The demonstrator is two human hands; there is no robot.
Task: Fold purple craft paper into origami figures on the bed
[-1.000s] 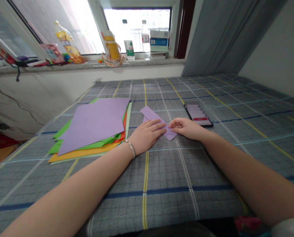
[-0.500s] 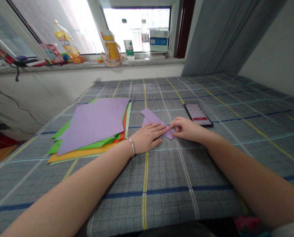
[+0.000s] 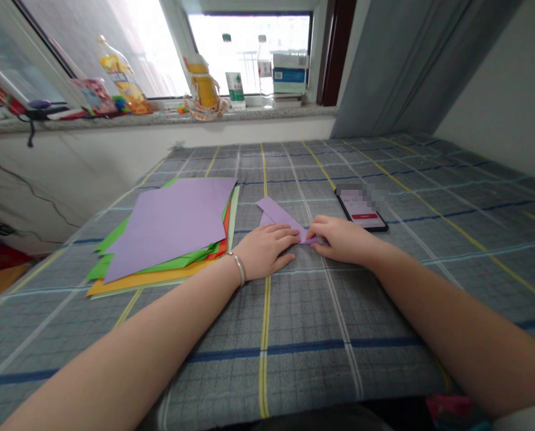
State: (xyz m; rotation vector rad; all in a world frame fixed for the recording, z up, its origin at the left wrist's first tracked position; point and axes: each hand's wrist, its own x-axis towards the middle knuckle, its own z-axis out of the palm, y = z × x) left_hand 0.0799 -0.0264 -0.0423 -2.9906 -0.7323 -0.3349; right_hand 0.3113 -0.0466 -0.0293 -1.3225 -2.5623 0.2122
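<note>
A small folded piece of purple paper (image 3: 280,213) lies on the plaid cloth, its upper left strip showing beyond my fingers. My left hand (image 3: 269,250), with a silver bangle at the wrist, rests flat over the paper's lower part, fingers stretched out. At the paper's right end, my right hand (image 3: 334,238) pinches the tip between thumb and fingers. That end is partly hidden by the fingers and looks bent up.
Left of my hands lies a stack of coloured paper (image 3: 172,221), purple on top. A phone (image 3: 361,211) lies beyond my right hand. Bottles, a yellow cup (image 3: 205,90) and boxes (image 3: 289,78) stand on the windowsill. The plaid cloth (image 3: 303,371) covers the surface.
The paper's right end, flat and pointing down before, is now lifted and bent in my right fingers. My right hand has closed in on it; my left stays nearly still.
</note>
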